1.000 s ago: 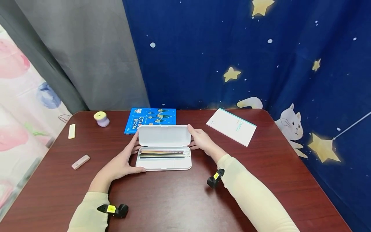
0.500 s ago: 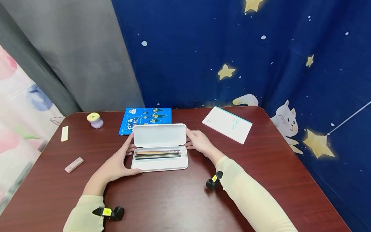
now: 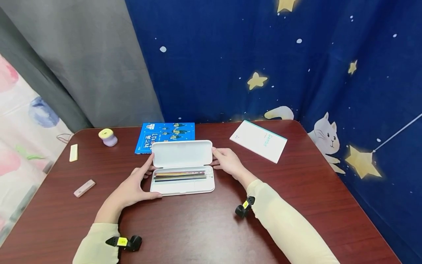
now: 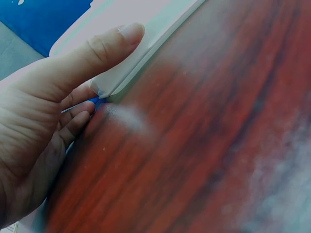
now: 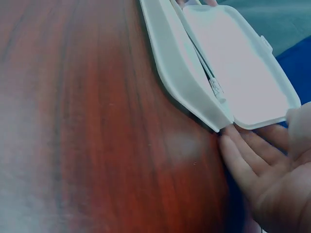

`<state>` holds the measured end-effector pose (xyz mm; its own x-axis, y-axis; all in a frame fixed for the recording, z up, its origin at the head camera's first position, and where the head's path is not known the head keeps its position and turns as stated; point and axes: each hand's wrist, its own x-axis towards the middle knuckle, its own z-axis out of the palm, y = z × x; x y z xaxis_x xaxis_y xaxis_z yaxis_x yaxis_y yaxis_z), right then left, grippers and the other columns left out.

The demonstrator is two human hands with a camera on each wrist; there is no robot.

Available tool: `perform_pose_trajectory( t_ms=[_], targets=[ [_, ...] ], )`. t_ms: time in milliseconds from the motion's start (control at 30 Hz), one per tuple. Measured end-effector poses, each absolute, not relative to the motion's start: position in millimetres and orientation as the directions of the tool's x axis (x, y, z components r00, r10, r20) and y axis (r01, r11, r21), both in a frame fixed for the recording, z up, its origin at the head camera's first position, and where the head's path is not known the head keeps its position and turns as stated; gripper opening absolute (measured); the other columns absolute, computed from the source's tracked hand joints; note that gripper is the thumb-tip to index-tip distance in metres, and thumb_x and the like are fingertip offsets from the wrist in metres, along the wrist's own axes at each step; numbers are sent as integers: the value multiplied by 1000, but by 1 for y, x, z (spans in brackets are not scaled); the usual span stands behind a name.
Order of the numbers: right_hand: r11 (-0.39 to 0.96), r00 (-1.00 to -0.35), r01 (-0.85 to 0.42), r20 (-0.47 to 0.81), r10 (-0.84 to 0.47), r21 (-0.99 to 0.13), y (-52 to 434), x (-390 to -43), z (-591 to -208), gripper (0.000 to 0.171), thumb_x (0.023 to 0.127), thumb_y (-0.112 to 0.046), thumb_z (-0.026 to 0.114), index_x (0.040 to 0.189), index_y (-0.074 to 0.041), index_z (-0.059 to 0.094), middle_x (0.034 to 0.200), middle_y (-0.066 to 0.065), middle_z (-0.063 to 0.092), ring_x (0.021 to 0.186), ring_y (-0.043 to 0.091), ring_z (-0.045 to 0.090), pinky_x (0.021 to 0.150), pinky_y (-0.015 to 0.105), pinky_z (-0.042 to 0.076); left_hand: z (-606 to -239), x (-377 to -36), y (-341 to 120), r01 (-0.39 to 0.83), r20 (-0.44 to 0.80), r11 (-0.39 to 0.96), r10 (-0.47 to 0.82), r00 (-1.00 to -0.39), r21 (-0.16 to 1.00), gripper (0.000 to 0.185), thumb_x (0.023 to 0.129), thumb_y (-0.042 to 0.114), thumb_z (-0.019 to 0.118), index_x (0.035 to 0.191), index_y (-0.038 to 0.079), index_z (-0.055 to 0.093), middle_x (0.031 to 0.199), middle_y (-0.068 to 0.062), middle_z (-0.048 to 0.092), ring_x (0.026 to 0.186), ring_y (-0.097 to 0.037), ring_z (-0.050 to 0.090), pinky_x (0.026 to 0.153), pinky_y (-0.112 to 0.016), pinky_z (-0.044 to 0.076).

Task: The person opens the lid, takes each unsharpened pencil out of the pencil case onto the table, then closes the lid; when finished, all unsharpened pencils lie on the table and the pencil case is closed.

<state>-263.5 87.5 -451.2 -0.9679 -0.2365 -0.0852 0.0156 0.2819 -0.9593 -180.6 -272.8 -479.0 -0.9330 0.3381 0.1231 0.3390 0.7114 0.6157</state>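
Note:
A white pencil case [image 3: 184, 187] lies on the table with its lid [image 3: 182, 154] raised at the back. Several pencils [image 3: 179, 176] lie side by side within it. My left hand [image 3: 133, 186] grips the case's left end, thumb along the front corner and fingers reaching round to the back. In the left wrist view the thumb [image 4: 92, 53] lies over the case's front edge. At the other end, my right hand [image 3: 227, 161] holds the lid's right side between thumb and fingers. Its fingers [image 5: 248, 153] touch the back corner by the hinge in the right wrist view.
Behind the case lies a blue book [image 3: 165, 134], partly covered by the lid. A white notebook [image 3: 258, 141] is at the back right. On the left are a yellow-and-lilac jar-shaped object [image 3: 108, 137], a pale yellow bar [image 3: 73, 152] and a pinkish bar [image 3: 84, 188].
The head view has shifted slightly, so everything appears further left. My right thumb sits a little lower on the lid's edge, and my left forefinger has also dropped slightly. The lid stays raised.

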Motion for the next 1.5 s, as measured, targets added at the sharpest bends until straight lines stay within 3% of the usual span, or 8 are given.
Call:
perform_pose_trajectory(
  t_ms=[100,167,267,467,633,900,1200,1500],
  targets=[
    [315,-978,-192,156,-137,-929,93,-260,-451,34,106,-30,64,129,-7,73,112,7,77,98,20,76,84,34,61,-479,-180,-271,336,123,709,335,-934,620,134,73,52,94,169,32,2,148,-2,52,129,-20,45,100,-36,47],
    [342,-944,-330,316,-98,-880,97,-257,-450,29,100,-25,74,125,-10,76,107,2,78,96,16,76,83,31,61,-479,-180,-270,335,124,708,334,-934,622,134,73,52,94,169,32,2,148,-2,52,128,-20,44,100,-37,47],
    [340,-895,-447,418,-158,-828,100,-251,-448,27,94,-19,81,120,-12,79,104,-2,79,93,12,75,83,29,60,-480,-181,-270,332,123,707,331,-936,624,134,73,53,93,169,33,2,148,-2,51,128,-20,44,100,-42,48],
    [449,-884,-436,279,-374,-780,96,-240,-447,30,92,-23,83,122,-24,81,114,-9,78,107,6,72,90,29,58,-481,-181,-273,325,116,710,328,-938,625,133,74,53,93,169,35,1,149,-3,50,130,-21,44,102,-43,48],
    [577,-869,-448,179,-462,-683,88,-232,-450,27,93,-24,82,119,-27,82,109,-9,79,101,5,71,88,29,58,-480,-180,-274,323,110,709,329,-938,627,133,74,53,93,169,35,1,149,-3,50,131,-21,45,102,-42,48],
    [617,-843,-499,177,-508,-608,78,-230,-455,21,92,-21,83,113,-24,84,105,-8,79,93,5,70,79,25,55,-479,-180,-273,320,107,707,330,-938,630,133,74,54,92,169,34,2,150,-3,50,129,-21,45,101,-48,48],
    [611,-811,-552,197,-551,-568,74,-234,-456,16,93,-16,81,108,-21,85,102,-6,79,97,8,71,87,26,57,-480,-181,-275,327,117,711,329,-937,623,132,75,53,92,169,34,3,149,-3,51,130,-21,45,102,-45,48],
    [619,-839,-531,254,-481,-578,76,-230,-456,14,93,-16,80,106,-21,85,103,-7,79,99,8,72,88,28,58,-480,-180,-273,328,120,710,327,-937,623,133,74,51,94,169,34,3,148,-2,52,129,-21,46,102,-46,49]
  ],
)
